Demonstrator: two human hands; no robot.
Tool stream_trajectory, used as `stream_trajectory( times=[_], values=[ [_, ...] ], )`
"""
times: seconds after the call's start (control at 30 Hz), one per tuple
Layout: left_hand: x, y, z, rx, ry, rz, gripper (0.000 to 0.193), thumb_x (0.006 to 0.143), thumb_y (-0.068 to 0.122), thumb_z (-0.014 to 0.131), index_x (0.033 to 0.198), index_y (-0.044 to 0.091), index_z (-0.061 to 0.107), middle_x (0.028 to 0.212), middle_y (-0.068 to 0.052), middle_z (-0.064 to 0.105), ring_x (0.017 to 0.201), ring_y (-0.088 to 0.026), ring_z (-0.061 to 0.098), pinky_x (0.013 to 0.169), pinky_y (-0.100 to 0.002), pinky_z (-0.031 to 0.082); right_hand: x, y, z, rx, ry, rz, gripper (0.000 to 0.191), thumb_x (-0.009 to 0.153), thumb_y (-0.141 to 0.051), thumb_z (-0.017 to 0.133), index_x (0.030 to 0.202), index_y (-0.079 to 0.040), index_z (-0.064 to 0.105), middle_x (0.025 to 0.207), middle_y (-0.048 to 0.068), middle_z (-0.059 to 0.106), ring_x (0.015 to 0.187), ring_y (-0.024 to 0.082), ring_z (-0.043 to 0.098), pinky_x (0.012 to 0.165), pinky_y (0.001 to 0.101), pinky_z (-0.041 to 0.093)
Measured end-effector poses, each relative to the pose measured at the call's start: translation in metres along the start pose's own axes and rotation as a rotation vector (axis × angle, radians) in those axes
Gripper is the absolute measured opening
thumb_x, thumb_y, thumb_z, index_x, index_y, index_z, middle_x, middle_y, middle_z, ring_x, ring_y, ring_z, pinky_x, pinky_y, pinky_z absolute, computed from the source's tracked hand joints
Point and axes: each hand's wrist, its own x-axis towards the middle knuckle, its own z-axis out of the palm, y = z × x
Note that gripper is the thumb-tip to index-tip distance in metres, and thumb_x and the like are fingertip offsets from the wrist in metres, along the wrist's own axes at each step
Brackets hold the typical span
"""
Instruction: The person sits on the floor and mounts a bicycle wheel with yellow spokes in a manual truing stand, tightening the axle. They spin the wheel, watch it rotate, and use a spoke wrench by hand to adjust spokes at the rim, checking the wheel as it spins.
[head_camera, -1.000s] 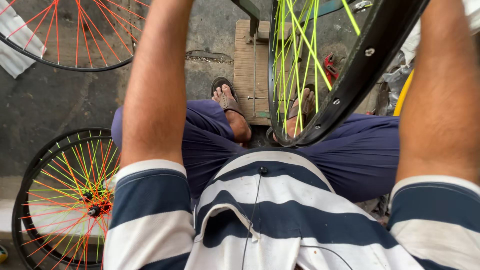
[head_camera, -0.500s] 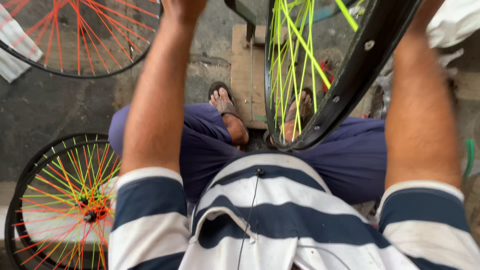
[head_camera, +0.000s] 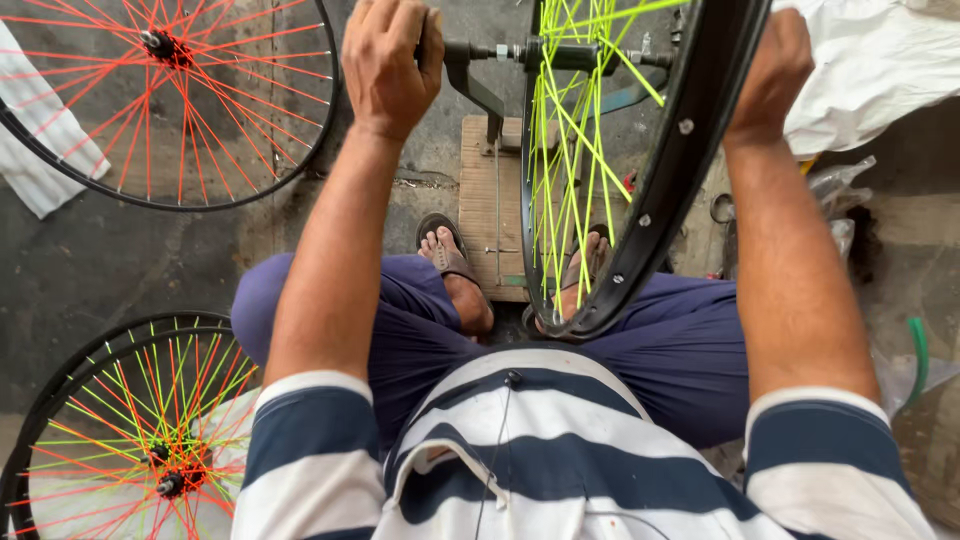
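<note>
Both hands have come into view since a second ago, when only the forearms showed and the frame cut them off at the wrist. The left hand (head_camera: 390, 60) is now seen clenched around the end of the axle (head_camera: 480, 52) at the far middle of the scene, thumb over the top. The right hand (head_camera: 768, 65) rests against the outer edge of the black rim (head_camera: 690, 150), on its right side; its fingers lie behind the rim, so whether they close on it I cannot tell. The wheel (head_camera: 600, 170) with yellow-green spokes (head_camera: 565, 150) stands upright on a stand (head_camera: 480, 95), above a wooden board (head_camera: 485, 200) and the person's sandalled feet (head_camera: 450, 255); it sits where it did before, leaning much the same way. With hub and rim both under a hand, the wheel looks steadied on its mount rather than lifted off. At far left lies a wheel with red spokes (head_camera: 180, 90); at near left another, with mixed red and green spokes (head_camera: 150, 440). A white cloth (head_camera: 870, 70) lies at far right.
</note>
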Motion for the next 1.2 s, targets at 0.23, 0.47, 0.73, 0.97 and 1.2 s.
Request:
stream_trajectory(
  times=[0.23, 0.47, 0.73, 0.97, 1.2],
  values=[
    [0.018, -0.028, 0.015, 0.123, -0.400, -0.241, 0.036, 0.095, 0.042, 0.080, 0.086, 0.010, 0.067, 0.079, -0.013, 0.066, 0.078, -0.037, 0.064, 0.071, -0.049, 0.049, 0.020, 0.032, 0.006, -0.024, -0.457, 0.037, 0.019, 0.100, -0.020, 0.063, 0.088, -0.005, 0.066, 0.086, 0.021, 0.064, 0.084, 0.044, 0.064, 0.069, 0.0501, 0.051],
    [0.001, 0.000, 0.012, 0.182, -0.477, 0.073, 0.059, 0.081, 0.068, 0.074, 0.081, 0.010, 0.065, 0.072, -0.010, 0.068, 0.067, -0.029, 0.065, 0.071, -0.044, 0.045, -0.012, -0.003, 0.023, 0.596, -0.523, 0.360, 0.023, 0.101, -0.025, 0.072, 0.116, -0.007, 0.069, 0.099, 0.010, 0.072, 0.090, 0.026, 0.069, 0.075, 0.0397, 0.056],
    [0.002, -0.006, 0.022, 0.258, -0.551, -0.047, 0.061, 0.095, 0.073, 0.060, 0.079, 0.015, 0.063, 0.059, -0.005, 0.063, 0.053, -0.025, 0.059, 0.072, -0.040, 0.043, -0.006, 0.004, 0.029, 0.534, -0.556, 0.176, 0.074, 0.068, -0.016, 0.095, 0.132, -0.007, 0.059, 0.118, 0.008, 0.066, 0.106, 0.020, 0.065, 0.091, 0.0388, 0.055],
    [0.003, -0.006, 0.020, 0.193, -0.452, -0.036, 0.063, 0.091, 0.074, 0.058, 0.075, 0.013, 0.061, 0.055, -0.006, 0.063, 0.049, -0.028, 0.059, 0.065, -0.041, 0.041, -0.008, 0.008, 0.039, 0.752, -0.484, 0.107, 0.071, 0.070, -0.012, 0.096, 0.130, -0.009, 0.057, 0.134, 0.007, 0.061, 0.119, 0.022, 0.061, 0.101, 0.0390, 0.054],
    [0.004, -0.004, 0.015, 0.151, -0.446, -0.012, 0.066, 0.082, 0.075, 0.062, 0.074, 0.009, 0.061, 0.053, -0.007, 0.063, 0.049, -0.028, 0.061, 0.063, -0.041, 0.041, 0.000, 0.007, 0.041, 0.570, -0.588, 0.014, 0.067, 0.070, -0.017, 0.099, 0.124, -0.007, 0.060, 0.123, 0.008, 0.063, 0.116, 0.025, 0.062, 0.100, 0.0427, 0.053]
  ],
)
